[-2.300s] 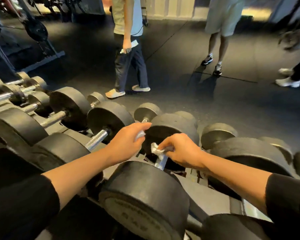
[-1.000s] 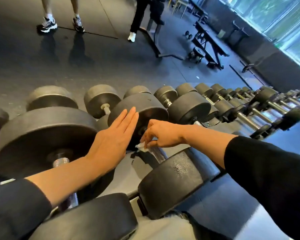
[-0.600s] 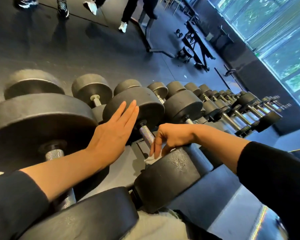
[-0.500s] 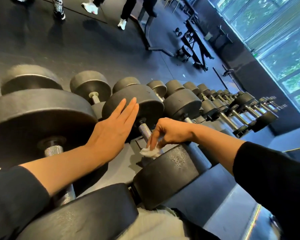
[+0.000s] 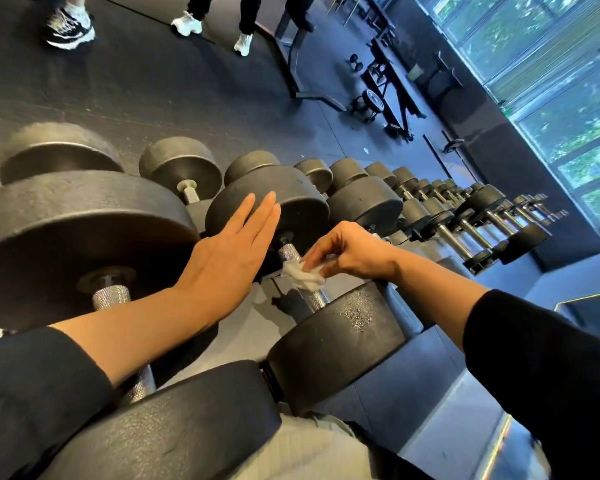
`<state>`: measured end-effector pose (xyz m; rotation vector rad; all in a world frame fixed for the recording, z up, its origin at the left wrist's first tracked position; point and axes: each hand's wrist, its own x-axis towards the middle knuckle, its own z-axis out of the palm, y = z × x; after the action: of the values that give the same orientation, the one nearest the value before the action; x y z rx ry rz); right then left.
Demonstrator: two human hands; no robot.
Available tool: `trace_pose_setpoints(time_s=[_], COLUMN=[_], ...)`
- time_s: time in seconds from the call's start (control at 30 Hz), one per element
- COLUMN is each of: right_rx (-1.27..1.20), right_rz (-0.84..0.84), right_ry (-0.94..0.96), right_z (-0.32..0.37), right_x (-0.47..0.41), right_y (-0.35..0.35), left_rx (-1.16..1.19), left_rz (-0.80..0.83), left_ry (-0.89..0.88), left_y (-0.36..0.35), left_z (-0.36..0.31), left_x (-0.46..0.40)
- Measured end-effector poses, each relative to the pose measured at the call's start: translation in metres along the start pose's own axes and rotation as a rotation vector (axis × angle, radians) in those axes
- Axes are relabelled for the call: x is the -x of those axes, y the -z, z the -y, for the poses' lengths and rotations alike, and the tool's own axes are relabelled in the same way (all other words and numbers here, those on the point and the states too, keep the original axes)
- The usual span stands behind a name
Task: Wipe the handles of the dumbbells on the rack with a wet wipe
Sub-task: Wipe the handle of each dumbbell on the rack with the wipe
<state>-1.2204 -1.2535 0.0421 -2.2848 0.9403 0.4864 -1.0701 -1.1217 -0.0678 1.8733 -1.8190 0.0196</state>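
The right hand (image 5: 352, 249) pinches a white wet wipe (image 5: 302, 273) with its fingertips. The wipe is bunched up and sits on the shiny metal handle (image 5: 293, 263) of one dumbbell (image 5: 333, 337) on the rack (image 5: 430, 372). This handle runs between two black round weights, one far and one near. The wipe is about halfway along the handle, so I think the hand is rubbing it clean right now.

The left hand (image 5: 229, 258) holds nothing. Its fingers are straight and close together. It is flat by the far round weight, and I think it is there to keep the dumbbell from rolling while the other hand rubs. I cannot tell for sure if the palm really touches the weight.

There is one wipe and there are two hands. Just to the left is one bigger dumbbell (image 5: 73, 237) with a bumpy silver handle (image 5: 111, 297), partly hidden under the left arm. To the right a long row of smaller dumbbells (image 5: 465, 223) goes off toward the windows (image 5: 551, 84). I can count more than ten there, but the far ones are too small to count well. All those handles look like they need a wipe too.

On the dark floor behind the rack I see three shoes (image 5: 70, 24) of other people and one weight bench (image 5: 385, 88).
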Motion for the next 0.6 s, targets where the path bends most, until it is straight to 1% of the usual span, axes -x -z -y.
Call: trace_pose_setpoints(time_s=[0.13, 0.33, 0.4, 0.5, 0.53, 0.6], right_rx=[0.143, 0.116, 0.098, -0.047, -0.094, -0.136], right_rz=[0.111, 0.259, 0.186, 0.003, -0.025, -0.012], right_ry=[-0.011, -0.114, -0.074, 0.037, 0.075, 0.132], right_z=[0.003, 0.007, 0.006, 0.004, 0.005, 0.011], right_x=[0.001, 0.003, 0.003, -0.001, -0.003, -0.008], right_y=[-0.001, 0.000, 0.001, 0.003, 0.003, 0.002], left_rx=[-0.004, -0.005, 0.009, 0.020, 0.020, 0.009], left_rz=[-0.014, -0.025, -0.016, 0.003, 0.005, 0.016], left_ry=[-0.013, -0.005, 0.001, 0.010, 0.003, -0.011], left_y=[-0.002, -0.001, 0.002, 0.007, 0.010, 0.023], left_z=[0.000, 0.000, -0.002, -0.003, -0.002, 0.002], left_x=[0.000, -0.001, -0.001, -0.003, -0.005, -0.007])
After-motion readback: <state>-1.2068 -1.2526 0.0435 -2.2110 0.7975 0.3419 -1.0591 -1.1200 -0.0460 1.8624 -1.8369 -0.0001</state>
